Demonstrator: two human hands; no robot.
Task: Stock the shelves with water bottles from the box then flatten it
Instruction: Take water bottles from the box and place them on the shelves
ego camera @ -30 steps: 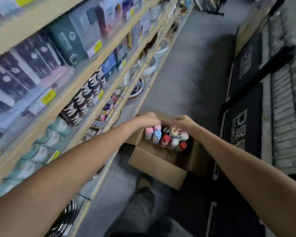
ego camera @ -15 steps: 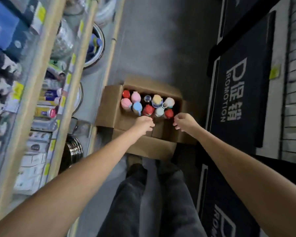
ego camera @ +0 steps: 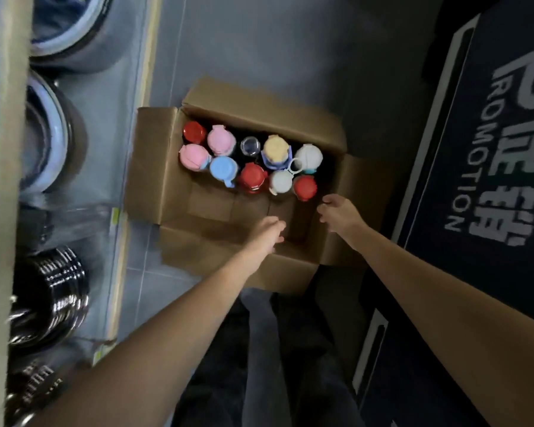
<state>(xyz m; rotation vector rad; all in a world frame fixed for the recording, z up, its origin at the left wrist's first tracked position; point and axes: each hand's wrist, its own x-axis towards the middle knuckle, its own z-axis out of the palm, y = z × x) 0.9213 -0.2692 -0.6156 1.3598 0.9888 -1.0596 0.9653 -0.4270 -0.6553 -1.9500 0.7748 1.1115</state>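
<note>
Ten bottles (ego camera: 252,177) stand upright in the box (ego camera: 154,164), caps up; we count three red, two pink, two white, one blue, one yellow and one clear. They crowd the far half of the box in two rows, touching one another. The near half shows bare cardboard bottom.

The box sits on the grey floor (ego camera: 275,41) with all four flaps folded out. Its left flap lies just beside the shelf (ego camera: 3,211) base; its right flap reaches the edge of a dark mat (ego camera: 490,149) with pale lettering.

The left hand (ego camera: 267,234) is over the near inner wall of the box, fingers loosely bent and holding nothing. We cannot tell whether it touches the cardboard. The right hand (ego camera: 336,211) hangs over the near right corner, just beside the nearest red cap but apart from it, fingers slack and spread, nothing in them. Both forearms come in from the near edge.

On the left, low in the shelf, we note blurred round bowls (ego camera: 43,134) farther off and a stack of shiny dark pots (ego camera: 50,291) nearer. Legs (ego camera: 259,334) in dark trousers stand just near of the box.
</note>
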